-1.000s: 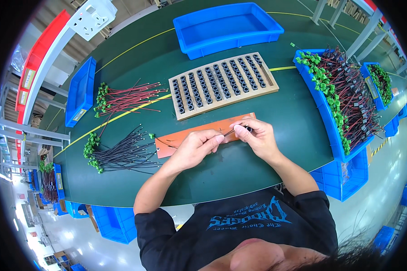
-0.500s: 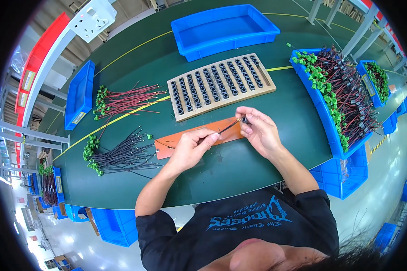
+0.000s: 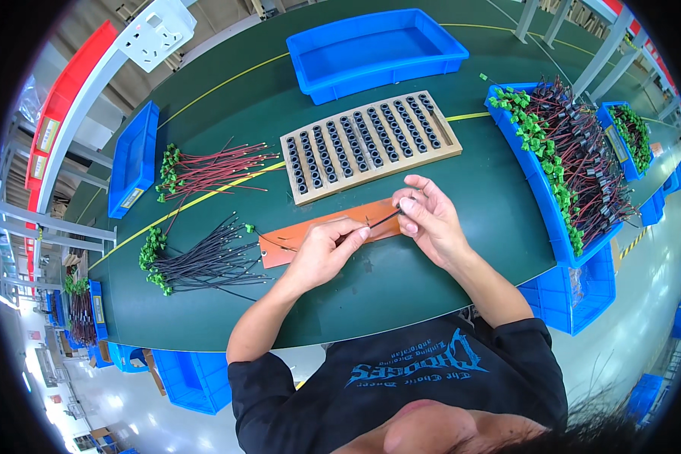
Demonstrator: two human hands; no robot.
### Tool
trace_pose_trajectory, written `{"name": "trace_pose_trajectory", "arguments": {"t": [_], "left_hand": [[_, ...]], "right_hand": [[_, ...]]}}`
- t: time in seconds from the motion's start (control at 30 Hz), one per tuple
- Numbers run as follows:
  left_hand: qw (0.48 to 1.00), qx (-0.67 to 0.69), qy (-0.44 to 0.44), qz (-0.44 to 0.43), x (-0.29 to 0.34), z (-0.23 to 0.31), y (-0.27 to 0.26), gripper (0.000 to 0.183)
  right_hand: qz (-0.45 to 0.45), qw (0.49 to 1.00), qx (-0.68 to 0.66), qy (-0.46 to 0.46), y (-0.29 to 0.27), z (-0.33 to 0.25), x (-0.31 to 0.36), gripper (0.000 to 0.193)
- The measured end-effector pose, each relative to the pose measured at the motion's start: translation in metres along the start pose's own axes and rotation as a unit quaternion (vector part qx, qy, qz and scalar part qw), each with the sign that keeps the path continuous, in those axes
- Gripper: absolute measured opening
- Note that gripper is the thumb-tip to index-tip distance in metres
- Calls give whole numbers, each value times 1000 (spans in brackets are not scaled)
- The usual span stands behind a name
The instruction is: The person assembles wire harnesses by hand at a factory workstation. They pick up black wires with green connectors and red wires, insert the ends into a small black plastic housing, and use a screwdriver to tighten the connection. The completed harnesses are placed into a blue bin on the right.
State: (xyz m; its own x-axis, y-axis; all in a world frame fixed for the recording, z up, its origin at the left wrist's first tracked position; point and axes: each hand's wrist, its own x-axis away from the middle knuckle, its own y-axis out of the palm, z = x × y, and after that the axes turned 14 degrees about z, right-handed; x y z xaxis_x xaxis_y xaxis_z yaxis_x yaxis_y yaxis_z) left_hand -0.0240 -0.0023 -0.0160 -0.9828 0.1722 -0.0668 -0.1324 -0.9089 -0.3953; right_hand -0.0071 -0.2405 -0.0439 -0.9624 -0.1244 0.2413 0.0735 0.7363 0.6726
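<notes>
My left hand [image 3: 321, 253] pinches a thin black wire [image 3: 384, 219] between thumb and fingertips. From behind this hand, wire runs left toward a small green connector [image 3: 250, 228]. At the wire's other end my right hand [image 3: 435, 227] is closed in a pinch on a small black cylindrical part, now almost hidden by the fingers. Both hands are just above an orange board [image 3: 286, 234] on the green table. Left of the board lies a bundle of black wires [image 3: 204, 257] with green connectors.
Beyond the board, a wooden tray [image 3: 356, 180] holds rows of black cylinders. Red wires [image 3: 219, 168] lie at left near a blue bin [image 3: 134, 163]. A blue bin [image 3: 318, 89] stands at the back. A blue bin [image 3: 556, 240] full of wired parts is at right.
My right hand has turned slightly and its fingers have shifted over the black cylinder, which showed more plainly before. My left hand has barely moved and still pinches the wire.
</notes>
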Motion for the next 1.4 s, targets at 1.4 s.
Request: {"name": "trace_pose_trajectory", "arguments": {"t": [1.4], "left_hand": [[999, 14, 35, 5, 27, -6, -67, 18]], "right_hand": [[-86, 989, -92, 78, 21, 13, -26, 32]]}}
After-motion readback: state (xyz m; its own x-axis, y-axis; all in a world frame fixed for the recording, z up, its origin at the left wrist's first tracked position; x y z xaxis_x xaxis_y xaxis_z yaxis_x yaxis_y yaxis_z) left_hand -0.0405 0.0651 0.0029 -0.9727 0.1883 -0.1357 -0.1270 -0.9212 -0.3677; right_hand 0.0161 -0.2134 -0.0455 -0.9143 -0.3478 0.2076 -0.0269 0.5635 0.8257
